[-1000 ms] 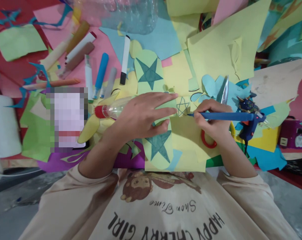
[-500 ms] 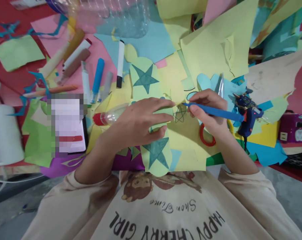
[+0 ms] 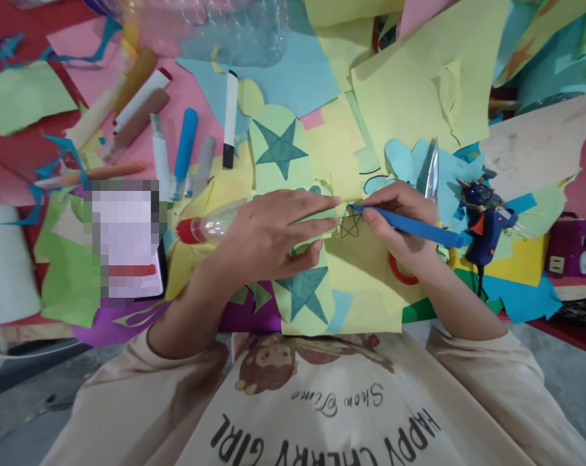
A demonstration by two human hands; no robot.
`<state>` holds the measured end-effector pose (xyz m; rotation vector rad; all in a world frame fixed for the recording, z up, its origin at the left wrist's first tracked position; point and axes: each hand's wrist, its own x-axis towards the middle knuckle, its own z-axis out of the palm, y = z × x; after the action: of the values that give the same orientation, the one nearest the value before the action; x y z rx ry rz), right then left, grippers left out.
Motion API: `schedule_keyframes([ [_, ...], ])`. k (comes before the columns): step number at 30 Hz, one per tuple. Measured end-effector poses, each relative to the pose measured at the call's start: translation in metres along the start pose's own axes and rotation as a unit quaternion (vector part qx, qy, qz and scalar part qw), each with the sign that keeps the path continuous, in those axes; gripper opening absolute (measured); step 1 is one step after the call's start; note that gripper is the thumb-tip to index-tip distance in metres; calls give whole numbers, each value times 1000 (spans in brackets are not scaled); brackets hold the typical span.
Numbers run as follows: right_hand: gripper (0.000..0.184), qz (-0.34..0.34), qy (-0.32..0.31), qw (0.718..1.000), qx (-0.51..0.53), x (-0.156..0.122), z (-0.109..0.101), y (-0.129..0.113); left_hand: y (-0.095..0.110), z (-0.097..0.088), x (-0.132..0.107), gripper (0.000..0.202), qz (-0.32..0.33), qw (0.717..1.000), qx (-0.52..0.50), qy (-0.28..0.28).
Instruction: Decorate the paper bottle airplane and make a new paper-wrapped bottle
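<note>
My left hand [image 3: 268, 236] lies flat with fingers stretched out, pressing down a light green paper strip [image 3: 286, 194] that bears blue-green stars. My right hand [image 3: 402, 223] is closed around a blue marker [image 3: 409, 224]. Its tip touches a small outlined star [image 3: 350, 222] drawn on the yellow paper [image 3: 365, 285] just beyond my left fingertips. A red ring, the handle of scissors [image 3: 400, 273], shows under my right wrist.
Several markers [image 3: 186, 152] lie at the back left on pink paper. A clear plastic bottle with a red cap [image 3: 210, 226] lies under my left hand. A blue glue gun [image 3: 484, 223] stands to the right. Coloured paper scraps cover the table; a pixelated patch [image 3: 123, 239] is at left.
The marker tip has moved left and up across the small star, from its right edge to its upper left. My left hand has stayed pressing on the paper.
</note>
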<state>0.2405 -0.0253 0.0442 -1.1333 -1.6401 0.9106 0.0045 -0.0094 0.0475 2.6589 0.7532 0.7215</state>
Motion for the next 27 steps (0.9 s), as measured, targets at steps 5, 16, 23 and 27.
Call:
schedule_keyframes([
  [5,11,-2,10,1000,-13,0,2,3,-1,1,0,31,-1,1000,7,-6],
  [16,8,-20,17,999,-46,2,2,1,0,1,0,27,-3,1000,16,-2],
  [23,12,-37,-4,997,-66,0,1,-2,0,1,1,27,1,1000,15,2],
  [27,13,-58,-18,995,-77,0,1,-4,0,2,1,28,-10,1000,12,-2],
])
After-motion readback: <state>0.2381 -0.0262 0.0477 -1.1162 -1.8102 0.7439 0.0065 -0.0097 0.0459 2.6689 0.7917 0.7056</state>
